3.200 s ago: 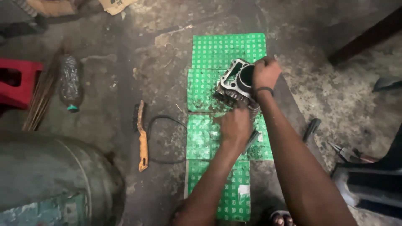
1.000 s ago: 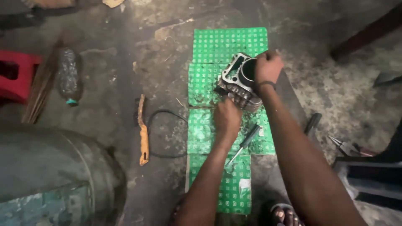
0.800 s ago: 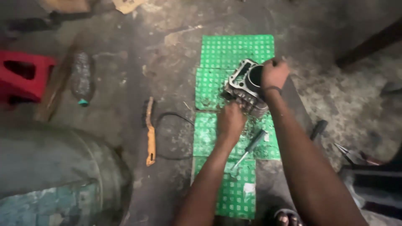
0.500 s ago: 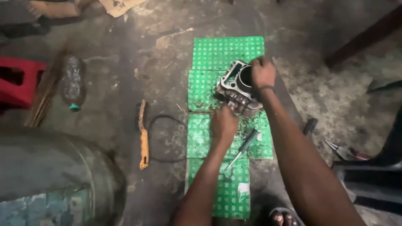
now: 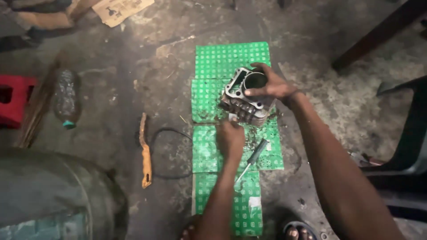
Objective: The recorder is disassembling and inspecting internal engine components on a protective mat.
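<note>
Lying between both hands [image 5: 231, 138]: cylinder block [image 5: 247, 98].

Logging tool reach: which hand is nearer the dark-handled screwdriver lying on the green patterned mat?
Left. The left hand sits just beside the dark-handled screwdriver; the right hand is farther up, gripping the finned metal engine cylinder.

Mat [image 5: 209, 146] was bright green w/ small white grid print. Engine cylinder block [image 5: 246, 95] dull grey metal, dark bore. Screwdriver [image 5: 251, 158] dark handle, silver shaft. Stool [image 5: 13, 104] red. Handsaw [image 5: 145, 151] had orange-brown handle. Bottle [image 5: 66, 98] dark, teal cap. Floor [image 5: 133, 89] mottled grey.
</note>
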